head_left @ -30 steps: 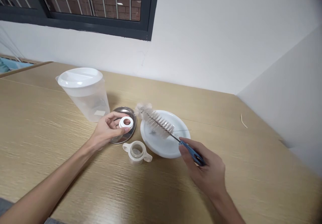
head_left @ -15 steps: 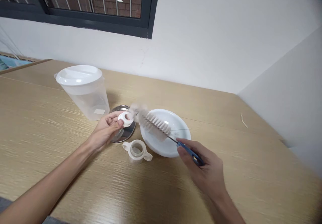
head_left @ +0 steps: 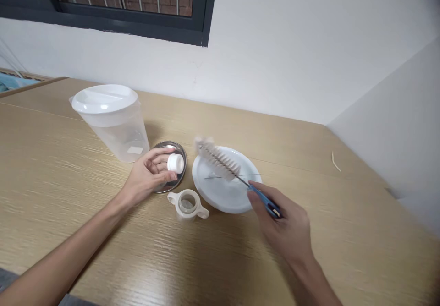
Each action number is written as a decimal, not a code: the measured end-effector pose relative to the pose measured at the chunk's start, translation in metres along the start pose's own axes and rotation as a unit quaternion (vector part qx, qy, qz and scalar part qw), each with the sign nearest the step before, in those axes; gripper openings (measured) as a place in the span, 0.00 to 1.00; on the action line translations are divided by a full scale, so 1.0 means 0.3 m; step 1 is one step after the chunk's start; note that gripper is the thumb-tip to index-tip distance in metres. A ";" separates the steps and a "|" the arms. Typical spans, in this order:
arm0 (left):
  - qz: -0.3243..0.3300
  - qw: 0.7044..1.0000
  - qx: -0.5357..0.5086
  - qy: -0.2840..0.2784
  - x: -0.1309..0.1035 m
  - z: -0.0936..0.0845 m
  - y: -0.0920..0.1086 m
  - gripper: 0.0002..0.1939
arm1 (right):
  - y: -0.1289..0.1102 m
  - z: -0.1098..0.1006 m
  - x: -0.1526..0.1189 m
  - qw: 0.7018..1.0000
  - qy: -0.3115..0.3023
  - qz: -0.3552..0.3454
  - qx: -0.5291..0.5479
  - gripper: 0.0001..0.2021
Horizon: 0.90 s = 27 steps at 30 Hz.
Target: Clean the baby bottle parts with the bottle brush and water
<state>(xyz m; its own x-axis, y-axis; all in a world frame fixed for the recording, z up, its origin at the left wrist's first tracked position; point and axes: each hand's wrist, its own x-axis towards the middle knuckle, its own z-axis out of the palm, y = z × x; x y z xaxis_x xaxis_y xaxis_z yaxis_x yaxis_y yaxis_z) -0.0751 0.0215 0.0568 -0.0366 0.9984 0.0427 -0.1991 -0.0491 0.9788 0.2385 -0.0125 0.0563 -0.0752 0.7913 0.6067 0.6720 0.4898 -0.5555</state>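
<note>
My left hand (head_left: 147, 171) has its fingers curled around a small white bottle cap ring (head_left: 175, 163), held above a round metal tray (head_left: 181, 150). In my right hand (head_left: 283, 219) is the blue handle of a bottle brush (head_left: 220, 159). Its pale bristles hang over a white bowl (head_left: 227, 200), pointing up and left, apart from the cap ring. A thin wire-like straw brush (head_left: 252, 174) seems to lie across the bowl. Just in front of the tray and bowl, a small two-handled baby bottle (head_left: 187, 205) stands upright with its mouth uncovered.
A clear plastic pitcher (head_left: 118, 132) with a white lid stands behind my left hand. Far to the right on the wooden table (head_left: 309, 251) lies a short pale string (head_left: 335, 161). The wall (head_left: 275, 58) and a dark-framed window (head_left: 137, 17) border the table's back.
The brush has drawn away to the right from the cap ring. My left hand has turned the ring, so its opening no longer faces me the same way.
</note>
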 end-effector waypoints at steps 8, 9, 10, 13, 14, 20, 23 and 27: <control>0.012 1.000 -0.013 0.006 0.002 0.004 -0.002 0.38 | 0.007 -0.009 -0.004 0.999 -0.046 0.011 0.018 0.10; 0.015 1.000 -0.008 0.007 0.001 0.004 -0.003 0.37 | 0.009 -0.010 -0.004 0.999 -0.040 0.024 0.014 0.10; 0.017 1.000 -0.002 0.008 0.000 0.003 -0.003 0.37 | 0.012 -0.011 -0.004 0.999 -0.029 0.036 0.014 0.10; 0.027 1.000 0.011 0.002 -0.001 0.002 -0.010 0.35 | 0.017 -0.016 -0.006 0.998 -0.014 0.041 0.041 0.10; 0.032 0.999 0.013 0.000 -0.001 0.001 -0.013 0.35 | 0.018 -0.017 -0.006 0.998 -0.022 0.033 0.051 0.09; 0.045 0.998 0.049 -0.020 -0.004 -0.002 -0.024 0.34 | 0.025 -0.013 0.000 0.999 -0.041 0.020 0.015 0.08; 0.047 0.997 0.066 -0.011 -0.009 -0.001 -0.025 0.34 | 0.029 -0.012 -0.002 0.999 -0.026 -0.001 0.025 0.08; 0.070 0.993 0.094 0.008 -0.004 -0.004 -0.032 0.34 | 0.024 -0.007 0.000 0.998 -0.028 -0.049 0.014 0.07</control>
<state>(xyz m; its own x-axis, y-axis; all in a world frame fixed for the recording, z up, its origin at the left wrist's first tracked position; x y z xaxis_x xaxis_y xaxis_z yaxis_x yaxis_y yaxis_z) -0.0744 0.0206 0.0470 -0.0665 0.9816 0.1791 -0.0055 -0.1799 0.9837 0.2450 -0.0098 0.0536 -0.1804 0.7583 0.6264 0.6390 0.5745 -0.5115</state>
